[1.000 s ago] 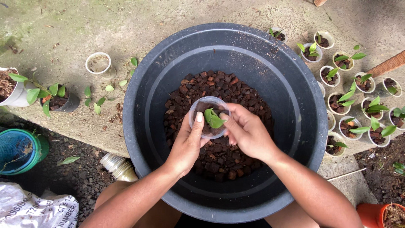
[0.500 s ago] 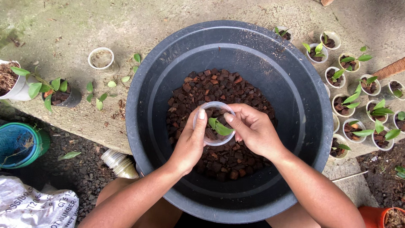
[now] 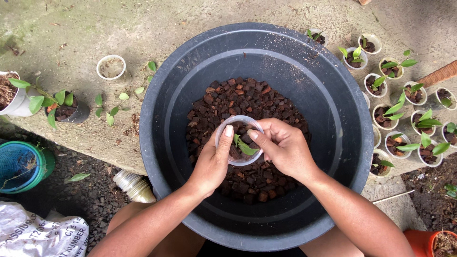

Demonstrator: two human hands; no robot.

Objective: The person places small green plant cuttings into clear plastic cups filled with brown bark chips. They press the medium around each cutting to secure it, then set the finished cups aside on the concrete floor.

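A big black tub (image 3: 190, 71) sits in front of me, its bottom covered with brown bark chips (image 3: 238, 97). Over the chips my left hand (image 3: 212, 164) holds a small clear plastic cup (image 3: 232, 124) by its left side. A green seedling (image 3: 243, 146) stands inside the cup. My right hand (image 3: 283, 147) rests on the cup's right rim, its fingers pinched at the seedling's leaves.
Several small potted seedlings (image 3: 397, 107) stand on the concrete to the right. An empty white cup (image 3: 112, 67) and leafy dark pots (image 3: 64, 109) sit at the left. A stack of clear cups (image 3: 131, 183), a blue-green bucket (image 3: 21, 166) and a printed sack (image 3: 38, 235) lie lower left.
Both hands and the cup have stayed over the chips; my right fingers have shifted slightly on the seedling. The view has drifted a little.
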